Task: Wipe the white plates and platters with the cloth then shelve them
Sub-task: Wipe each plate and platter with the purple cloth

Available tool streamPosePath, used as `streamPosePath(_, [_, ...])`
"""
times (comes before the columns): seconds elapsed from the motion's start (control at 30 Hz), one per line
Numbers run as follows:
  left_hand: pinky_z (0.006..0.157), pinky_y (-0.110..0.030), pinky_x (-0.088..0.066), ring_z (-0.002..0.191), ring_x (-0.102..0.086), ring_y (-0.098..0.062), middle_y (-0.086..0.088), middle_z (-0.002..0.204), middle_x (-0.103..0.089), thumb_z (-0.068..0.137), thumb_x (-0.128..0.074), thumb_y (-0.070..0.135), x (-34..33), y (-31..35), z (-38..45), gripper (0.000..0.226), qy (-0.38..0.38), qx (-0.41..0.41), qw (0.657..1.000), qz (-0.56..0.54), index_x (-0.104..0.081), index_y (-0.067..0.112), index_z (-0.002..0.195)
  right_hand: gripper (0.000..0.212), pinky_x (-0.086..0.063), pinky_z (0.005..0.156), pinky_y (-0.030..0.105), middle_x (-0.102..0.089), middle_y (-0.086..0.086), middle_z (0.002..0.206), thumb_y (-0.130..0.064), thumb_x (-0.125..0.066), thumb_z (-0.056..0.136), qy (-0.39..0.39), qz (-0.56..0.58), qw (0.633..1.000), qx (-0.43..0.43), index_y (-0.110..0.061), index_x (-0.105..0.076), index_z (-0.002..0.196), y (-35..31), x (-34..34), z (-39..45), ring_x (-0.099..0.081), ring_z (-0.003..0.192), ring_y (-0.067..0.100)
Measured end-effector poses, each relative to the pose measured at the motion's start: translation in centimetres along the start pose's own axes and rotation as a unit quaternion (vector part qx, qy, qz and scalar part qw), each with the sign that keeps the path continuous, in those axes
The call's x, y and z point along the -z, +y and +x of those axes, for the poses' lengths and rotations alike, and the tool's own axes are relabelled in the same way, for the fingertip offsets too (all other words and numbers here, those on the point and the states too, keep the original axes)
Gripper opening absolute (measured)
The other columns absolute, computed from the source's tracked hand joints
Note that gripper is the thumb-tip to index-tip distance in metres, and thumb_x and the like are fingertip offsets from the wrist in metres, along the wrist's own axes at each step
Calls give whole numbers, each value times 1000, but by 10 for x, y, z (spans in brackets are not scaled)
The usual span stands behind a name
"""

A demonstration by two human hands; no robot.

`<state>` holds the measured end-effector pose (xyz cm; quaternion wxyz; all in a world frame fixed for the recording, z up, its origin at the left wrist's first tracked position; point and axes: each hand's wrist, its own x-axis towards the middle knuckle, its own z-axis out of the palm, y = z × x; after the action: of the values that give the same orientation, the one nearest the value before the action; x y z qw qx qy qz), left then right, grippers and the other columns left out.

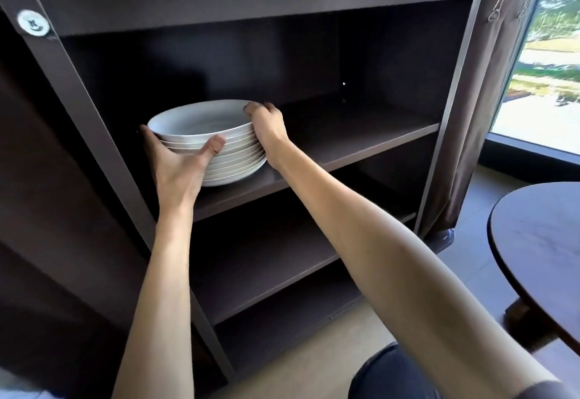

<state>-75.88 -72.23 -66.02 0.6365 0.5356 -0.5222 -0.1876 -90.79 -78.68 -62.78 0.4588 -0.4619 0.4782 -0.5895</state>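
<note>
Stack of white deep plates (216,147) sits on the upper shelf (361,144) of the dark service cart (103,110), left end, near the front edge. Left hand (175,163) cups the stack's left side, thumb across the front rims, fingers wrapped behind. Right hand (266,128) clamps the right side, fingers curled over the top rim.

Looks like seating the stack. Advice: push from low on the stack, not the top plate (top one will slide first). Keep both sides square, ease it back from the lip, and let go only once the base lies flat. No cloth in view. Round table (539,241) stands off to the right.
</note>
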Motion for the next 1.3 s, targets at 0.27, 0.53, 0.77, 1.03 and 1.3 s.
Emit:
streamPosePath(0.27, [102, -55, -46, 133, -52, -31, -24, 142, -52, 98, -61, 16, -81, 26, -70, 32, 193, -355, 908, -114, -62, -6, 121, 24, -55, 81, 26, -77, 5, 96, -24, -59, 95, 97, -56, 987, 112, -10, -74, 106, -4, 92, -29, -74, 89, 18])
streamPosePath(0.53, [78, -24, -52, 93, -67, -7, 7, 96, -72, 100, -61, 15, -265, 77, -237, 15, -209, -144, 944, -210, -75, 14, 96, 20, -50, 67, 26, -74, 0, 76, -15, -55, 94, 430, -227, 869, 94, -16, -75, 87, 27, 350, -122, -71, 75, 17])
streamPosePath(0.77, [85, -30, -55, 96, -70, -21, -2, 98, -74, 99, -61, 22, -402, 102, -343, 21, -489, 17, 865, -115, -73, 12, 114, 26, -33, 100, 35, -65, 22, 107, -10, -62, 82, 498, -449, 727, -152, -1, -70, 105, 106, 518, -238, -54, 110, 37])
streamPosePath(1.03, [95, -47, -56, 103, -70, -34, -16, 114, -72, 93, -64, 33, -521, 111, -402, 47, -562, 100, 821, -6, -57, 9, 132, 29, -32, 105, 38, -63, 18, 111, -16, -54, 81, 531, -475, 679, -177, -5, -69, 103, 109, 567, -247, -51, 111, 36])
streamPosePath(1.3, [83, -35, -55, 73, -69, -26, -7, 87, -71, 93, -66, 39, -592, 119, -426, 39, -550, 140, 823, 10, -64, 8, 116, 32, -22, 115, 48, -57, 14, 124, -21, -54, 85, 529, -488, 657, -225, -9, -68, 110, 112, 599, -230, -48, 123, 35])
